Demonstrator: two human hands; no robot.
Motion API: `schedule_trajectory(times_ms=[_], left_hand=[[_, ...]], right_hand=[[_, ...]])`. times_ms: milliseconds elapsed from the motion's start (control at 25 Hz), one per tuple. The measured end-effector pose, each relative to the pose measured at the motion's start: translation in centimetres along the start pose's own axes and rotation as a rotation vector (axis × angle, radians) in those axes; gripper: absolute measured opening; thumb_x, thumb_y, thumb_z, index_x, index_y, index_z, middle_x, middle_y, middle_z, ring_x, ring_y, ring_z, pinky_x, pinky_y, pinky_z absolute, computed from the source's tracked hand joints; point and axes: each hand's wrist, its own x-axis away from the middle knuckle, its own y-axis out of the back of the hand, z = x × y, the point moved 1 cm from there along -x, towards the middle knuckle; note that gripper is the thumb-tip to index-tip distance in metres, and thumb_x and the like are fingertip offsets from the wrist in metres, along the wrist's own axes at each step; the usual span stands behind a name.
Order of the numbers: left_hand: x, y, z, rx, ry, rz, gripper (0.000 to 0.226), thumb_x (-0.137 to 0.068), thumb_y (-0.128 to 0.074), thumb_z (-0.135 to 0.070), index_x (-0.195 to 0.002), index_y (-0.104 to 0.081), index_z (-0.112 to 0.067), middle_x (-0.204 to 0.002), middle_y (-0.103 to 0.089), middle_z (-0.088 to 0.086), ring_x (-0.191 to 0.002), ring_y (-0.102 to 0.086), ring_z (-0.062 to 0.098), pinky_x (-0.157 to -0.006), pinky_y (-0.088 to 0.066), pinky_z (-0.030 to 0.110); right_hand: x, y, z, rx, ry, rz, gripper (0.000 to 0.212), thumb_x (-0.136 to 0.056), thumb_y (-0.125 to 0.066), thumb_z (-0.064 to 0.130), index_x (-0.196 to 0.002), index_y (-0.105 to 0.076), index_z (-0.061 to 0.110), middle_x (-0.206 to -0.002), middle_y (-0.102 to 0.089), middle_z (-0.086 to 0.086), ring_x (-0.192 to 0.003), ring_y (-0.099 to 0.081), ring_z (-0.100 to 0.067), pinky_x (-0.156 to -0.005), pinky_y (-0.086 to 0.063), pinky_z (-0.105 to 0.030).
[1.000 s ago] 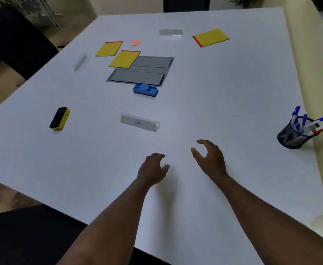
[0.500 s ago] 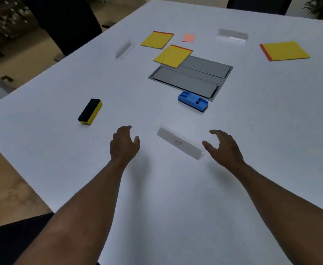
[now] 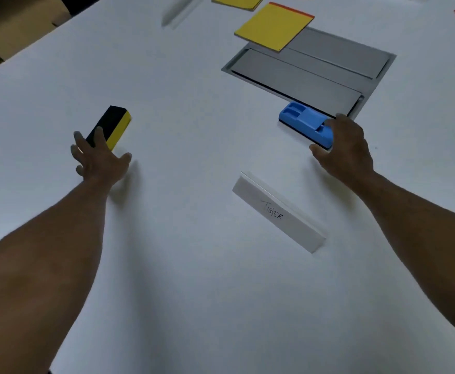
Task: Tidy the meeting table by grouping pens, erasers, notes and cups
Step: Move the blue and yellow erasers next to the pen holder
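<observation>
Head view: left hand [image 3: 99, 157] fingers spread at yellow eraser [image 3: 110, 126]; right hand [image 3: 347, 149] curls round blue eraser [image 3: 305, 122]; neither grip looks secure, either could slip

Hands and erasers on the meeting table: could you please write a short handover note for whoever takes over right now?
Left hand: open, fingers spread at the near end of the black-and-yellow eraser, no grip yet.
Right hand: curling round the near end of the blue eraser, not lifted.
Yellow notes lie partly on the grey hatch; more sit at the far edge.
Name card stands between the arms.
Done: nothing grouped.
Left: bring erasers together, stack notes.
</observation>
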Motion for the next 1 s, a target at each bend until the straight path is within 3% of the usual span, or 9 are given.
schedule_trajectory(times_ms=[120,240,360,520,800,920,1000], left_hand=[[-2.8,-0.4,1.0,0.0,0.043,-0.013,0.082,-0.085,-0.068,-0.038,-0.149,-0.021,-0.015,-0.155,-0.017,0.019,-0.142,-0.015,0.044,-0.107,-0.029,0.059],[-4.3,-0.2,2.0,0.044,0.056,-0.05,0.061,-0.086,-0.062,-0.027,-0.137,-0.037,-0.004,-0.137,-0.041,0.024,-0.128,-0.041,0.045,-0.099,-0.043,0.054],[-4.5,-0.1,2.6,0.081,0.066,-0.08,0.045,-0.087,-0.055,-0.013,-0.128,-0.042,-0.001,-0.13,-0.048,0.026,-0.12,-0.049,0.045,-0.098,-0.046,0.052],[-3.3,0.0,3.1,0.146,0.097,-0.133,0.047,-0.082,-0.062,-0.01,-0.125,-0.044,0.0,-0.128,-0.051,0.027,-0.117,-0.052,0.044,-0.097,-0.047,0.05],[3.5,3.4,2.1,0.612,0.208,-0.245,0.06,-0.073,-0.061,-0.036,-0.127,-0.045,-0.014,-0.129,-0.052,0.015,-0.113,-0.057,0.029,-0.09,-0.048,0.035],[7.9,6.7,0.1,0.892,0.197,-0.322,0.063,-0.066,-0.067,-0.047,-0.121,-0.047,-0.022,-0.114,-0.061,0.004,-0.099,-0.065,0.021,-0.088,-0.054,0.033],[11.2,8.6,-1.7,1.123,0.162,-0.289,0.057,-0.065,-0.075,-0.046,-0.112,-0.047,-0.028,-0.103,-0.06,-0.003,-0.086,-0.068,0.01,-0.081,-0.058,0.035]], right_hand=[[-1.9,-1.4,-0.3,0.02,-0.006,0.03,0.066,-0.079,-0.074,0.04,-0.129,-0.042,0.012,-0.128,-0.05,-0.014,-0.117,-0.049,-0.032,-0.093,-0.049,-0.048],[-2.7,-2.6,-0.8,0.017,-0.043,-0.024,0.055,-0.079,-0.075,0.031,-0.122,-0.046,0.015,-0.121,-0.054,-0.014,-0.111,-0.052,-0.031,-0.088,-0.051,-0.047],[-3.1,-2.6,-1.2,0.016,-0.08,-0.05,0.046,-0.081,-0.071,0.023,-0.119,-0.046,0.016,-0.118,-0.054,-0.016,-0.109,-0.05,-0.034,-0.08,-0.048,-0.045],[-2.1,-1.3,-0.5,-0.031,-0.171,-0.002,0.043,-0.083,-0.071,0.024,-0.116,-0.046,0.015,-0.119,-0.054,-0.015,-0.108,-0.051,-0.032,-0.081,-0.047,-0.045],[6.9,4.0,-0.3,-0.224,-0.353,-0.073,0.039,-0.086,-0.068,0.026,-0.115,-0.045,0.017,-0.118,-0.056,-0.009,-0.104,-0.052,-0.028,-0.078,-0.044,-0.036],[13.1,7.6,0.7,-0.343,-0.396,-0.148,0.037,-0.087,-0.069,0.026,-0.114,-0.045,0.017,-0.116,-0.057,-0.007,-0.102,-0.055,-0.025,-0.079,-0.048,-0.037],[17.4,10.4,1.3,-0.374,-0.418,-0.206,0.036,-0.087,-0.069,0.026,-0.114,-0.046,0.018,-0.116,-0.057,-0.005,-0.099,-0.054,-0.02,-0.075,-0.047,-0.034]])
